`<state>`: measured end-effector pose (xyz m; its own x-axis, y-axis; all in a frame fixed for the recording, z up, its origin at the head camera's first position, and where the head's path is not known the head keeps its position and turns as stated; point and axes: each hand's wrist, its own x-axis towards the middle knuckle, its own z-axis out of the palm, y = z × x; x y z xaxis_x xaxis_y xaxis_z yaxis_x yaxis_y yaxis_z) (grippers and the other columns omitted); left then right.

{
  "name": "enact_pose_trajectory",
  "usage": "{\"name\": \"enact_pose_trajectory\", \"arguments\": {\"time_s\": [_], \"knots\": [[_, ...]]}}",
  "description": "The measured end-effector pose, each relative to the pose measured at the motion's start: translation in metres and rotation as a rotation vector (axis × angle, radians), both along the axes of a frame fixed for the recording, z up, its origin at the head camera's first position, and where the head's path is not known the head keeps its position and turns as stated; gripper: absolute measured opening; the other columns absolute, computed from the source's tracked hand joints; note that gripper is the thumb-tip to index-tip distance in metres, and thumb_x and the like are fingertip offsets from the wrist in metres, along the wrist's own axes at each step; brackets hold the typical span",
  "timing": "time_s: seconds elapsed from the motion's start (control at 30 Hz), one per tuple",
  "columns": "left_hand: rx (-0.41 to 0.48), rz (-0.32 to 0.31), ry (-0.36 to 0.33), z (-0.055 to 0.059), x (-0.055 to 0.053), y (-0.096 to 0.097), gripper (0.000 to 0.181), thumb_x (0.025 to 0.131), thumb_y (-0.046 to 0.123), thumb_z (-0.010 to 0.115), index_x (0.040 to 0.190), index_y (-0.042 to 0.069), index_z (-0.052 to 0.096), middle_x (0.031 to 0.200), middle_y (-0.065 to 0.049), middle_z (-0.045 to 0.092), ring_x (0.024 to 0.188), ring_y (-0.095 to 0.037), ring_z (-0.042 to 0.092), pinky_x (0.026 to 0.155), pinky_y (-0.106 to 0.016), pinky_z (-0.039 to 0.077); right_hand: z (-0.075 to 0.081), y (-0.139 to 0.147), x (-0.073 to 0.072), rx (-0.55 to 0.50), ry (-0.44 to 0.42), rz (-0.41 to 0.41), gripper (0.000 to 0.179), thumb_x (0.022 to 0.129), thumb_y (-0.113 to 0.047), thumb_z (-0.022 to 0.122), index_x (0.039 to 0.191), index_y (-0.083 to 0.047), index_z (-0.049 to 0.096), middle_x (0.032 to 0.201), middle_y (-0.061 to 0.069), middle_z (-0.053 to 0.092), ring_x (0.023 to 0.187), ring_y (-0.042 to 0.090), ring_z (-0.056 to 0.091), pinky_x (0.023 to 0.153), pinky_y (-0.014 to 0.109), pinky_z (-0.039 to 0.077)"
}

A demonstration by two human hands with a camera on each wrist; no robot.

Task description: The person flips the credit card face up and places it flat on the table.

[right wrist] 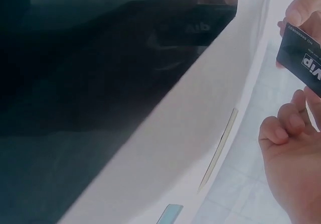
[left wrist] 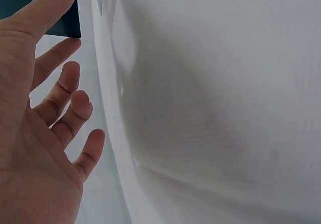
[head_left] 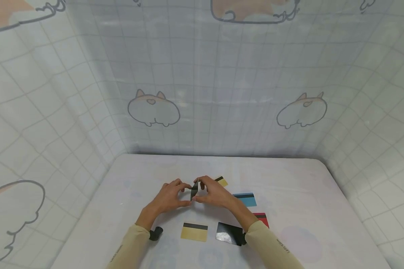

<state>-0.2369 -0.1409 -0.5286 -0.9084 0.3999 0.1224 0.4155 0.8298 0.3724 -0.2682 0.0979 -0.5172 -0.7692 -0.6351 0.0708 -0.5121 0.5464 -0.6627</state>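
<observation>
A black card [head_left: 194, 191] marked "Vip" is held upright above the table, between both hands. My left hand [head_left: 168, 197] pinches it from the left by thumb and forefinger, its other fingers bent loosely. From the right, my right hand [head_left: 216, 193] also pinches the card's edge. In the left wrist view the card [left wrist: 65, 24] shows a plain dark face with the left thumb and a fingertip at its corners. White lettering and a number are on the card [right wrist: 296, 56] in the right wrist view.
On the white table [head_left: 148, 170] lie a gold card [head_left: 194, 233] in front, a glossy black card [head_left: 228, 234] near the right wrist, and a red card [head_left: 263, 219], a blue card [head_left: 246, 200] and another gold card [head_left: 223, 182] to the right. Patterned curtains [head_left: 222, 74] enclose the table.
</observation>
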Motion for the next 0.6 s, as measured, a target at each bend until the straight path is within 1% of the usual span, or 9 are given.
{"name": "enact_pose_trajectory", "arguments": {"time_s": [0.13,0.33,0.4,0.47,0.53,0.6], "knots": [[0.009,0.009,-0.013,-0.002,0.001,-0.001,0.059,0.078,0.056,0.081,0.128,0.029,0.065,0.097,0.010,0.053,0.085,-0.008,0.053,0.090,-0.045,0.040,-0.003,0.001,0.001,-0.016,0.020,-0.008,0.062,0.088,-0.049,0.074,0.138,-0.020,0.053,0.115,-0.005,0.054,0.097,0.015,0.056,0.079,0.029,0.047],[0.016,0.037,-0.043,0.000,0.003,-0.005,0.061,0.078,0.056,0.081,0.130,0.030,0.064,0.098,0.009,0.054,0.086,-0.009,0.052,0.091,-0.044,0.039,-0.003,0.003,0.002,-0.025,0.014,-0.049,0.060,0.087,-0.045,0.076,0.137,-0.019,0.054,0.126,-0.003,0.056,0.102,0.014,0.058,0.086,0.031,0.050],[0.019,0.044,-0.043,0.001,0.003,-0.006,0.062,0.078,0.056,0.081,0.131,0.029,0.063,0.098,0.009,0.054,0.085,-0.009,0.052,0.091,-0.044,0.039,-0.001,0.004,0.002,-0.022,0.021,-0.056,0.060,0.088,-0.045,0.075,0.136,-0.019,0.053,0.127,-0.003,0.059,0.100,0.015,0.060,0.084,0.030,0.051],[0.025,0.047,-0.045,0.002,0.004,-0.007,0.063,0.078,0.055,0.081,0.132,0.030,0.063,0.098,0.008,0.054,0.086,-0.010,0.052,0.091,-0.045,0.039,0.002,0.004,0.002,-0.018,0.033,-0.053,0.059,0.088,-0.045,0.075,0.136,-0.020,0.051,0.126,-0.002,0.062,0.096,0.016,0.062,0.080,0.029,0.052],[0.031,0.048,-0.047,0.002,0.004,-0.007,0.064,0.078,0.055,0.081,0.133,0.030,0.062,0.098,0.008,0.055,0.086,-0.010,0.052,0.091,-0.045,0.039,0.006,0.005,0.002,-0.026,0.039,-0.040,0.058,0.089,-0.044,0.074,0.135,-0.019,0.050,0.126,-0.001,0.065,0.095,0.017,0.065,0.078,0.029,0.052],[0.037,0.049,-0.049,0.003,0.004,-0.008,0.064,0.077,0.055,0.082,0.133,0.030,0.062,0.098,0.008,0.055,0.087,-0.010,0.052,0.092,-0.045,0.039,0.008,0.006,0.003,-0.040,0.035,-0.028,0.058,0.089,-0.044,0.074,0.135,-0.018,0.049,0.127,0.002,0.067,0.099,0.019,0.067,0.080,0.030,0.052]]}}
